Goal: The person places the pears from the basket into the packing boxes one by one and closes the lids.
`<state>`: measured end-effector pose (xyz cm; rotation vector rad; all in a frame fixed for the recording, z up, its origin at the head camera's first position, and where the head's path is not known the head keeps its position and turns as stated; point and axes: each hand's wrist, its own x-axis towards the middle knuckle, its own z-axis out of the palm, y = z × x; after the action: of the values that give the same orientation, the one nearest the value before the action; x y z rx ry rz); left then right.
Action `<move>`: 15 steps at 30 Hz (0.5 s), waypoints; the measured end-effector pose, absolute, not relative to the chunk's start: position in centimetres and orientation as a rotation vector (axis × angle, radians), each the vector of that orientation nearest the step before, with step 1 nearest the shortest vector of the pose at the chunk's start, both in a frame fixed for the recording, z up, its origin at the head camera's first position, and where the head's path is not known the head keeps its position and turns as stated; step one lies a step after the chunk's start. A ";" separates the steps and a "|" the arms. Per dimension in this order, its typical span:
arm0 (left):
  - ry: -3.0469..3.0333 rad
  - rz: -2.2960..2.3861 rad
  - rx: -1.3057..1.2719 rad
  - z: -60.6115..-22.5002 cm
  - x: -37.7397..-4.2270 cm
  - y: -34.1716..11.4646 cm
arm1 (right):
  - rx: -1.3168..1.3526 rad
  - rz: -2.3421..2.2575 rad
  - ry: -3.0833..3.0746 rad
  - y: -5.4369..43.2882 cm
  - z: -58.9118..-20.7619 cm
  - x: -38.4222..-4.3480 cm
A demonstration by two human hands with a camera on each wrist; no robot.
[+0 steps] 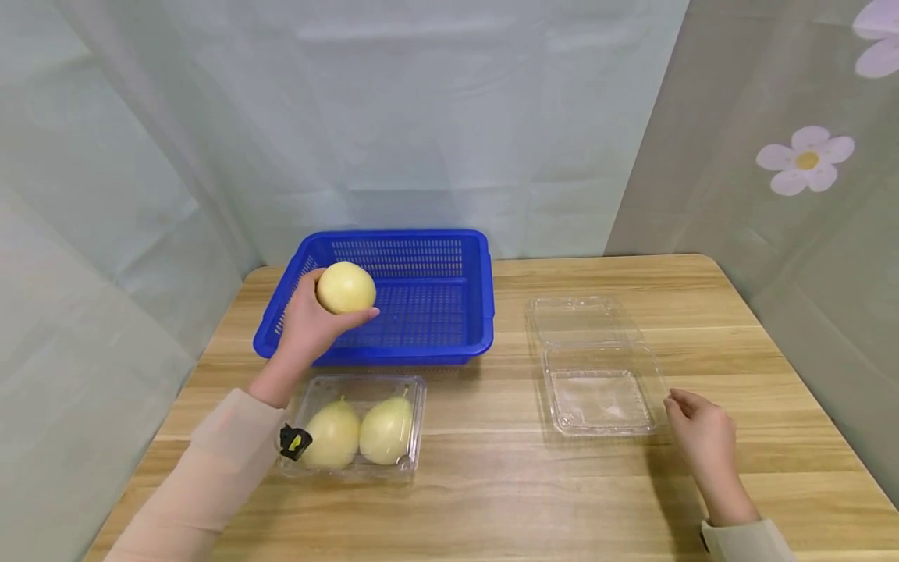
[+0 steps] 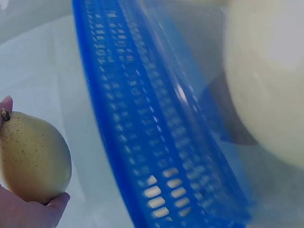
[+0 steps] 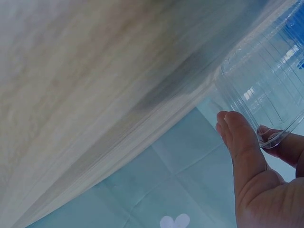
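1. The left hand [image 1: 305, 324] grasps a pear [image 1: 346, 287], thumb along its near side, and holds it up over the left part of the blue basket [image 1: 435, 300]
2. A round, smooth pear may well slip if that grasp loosens; a drop from here would probably land in the basket and bruise the fruit
3. The right hand [image 1: 702, 433] appears to pinch the right rim of the open clear box [image 1: 593, 402], its lid laid back on the far side
4. That plastic looks thin, so a hard squeeze or a sideways tug could bend the rim or drag the whole box across the table [image 1: 492, 499]
5. The left sleeve [image 1: 211, 460] and the dark wrist device [image 1: 293, 442] pass over the left side of the filled clear box [image 1: 417, 421], where two pears [image 1: 388, 431] lie side by side; a low swing of that arm could knock it
6. The filled box sits just beside the basket's near wall, leaving little room between them, and a pear carried too low could catch the basket's rim
7. Bare wood stretches between the filled box and the open one, the widest lane for a move to the right
8. On the far side the curtain [image 1: 421, 117] hangs close behind the basket; the table's right edge lies well apart from the open box, while its near edge is out of view
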<state>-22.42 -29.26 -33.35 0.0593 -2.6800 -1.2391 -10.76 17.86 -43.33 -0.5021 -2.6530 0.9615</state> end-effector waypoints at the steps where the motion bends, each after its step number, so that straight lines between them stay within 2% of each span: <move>1: -2.676 -1.248 0.048 -33.3 -22.3 -29.0 | -0.504 0.962 -2.654 17.9 -43.4 -10.8; 15: -2.680 -1.422 -0.077 -31.8 -19.9 -25.1 | -0.475 0.962 -2.644 17.7 -43.2 -10.6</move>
<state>-19.89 -25.11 -31.77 -0.0773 -2.6804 -1.4220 -10.64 17.68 -43.21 -0.4754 -2.6443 0.9623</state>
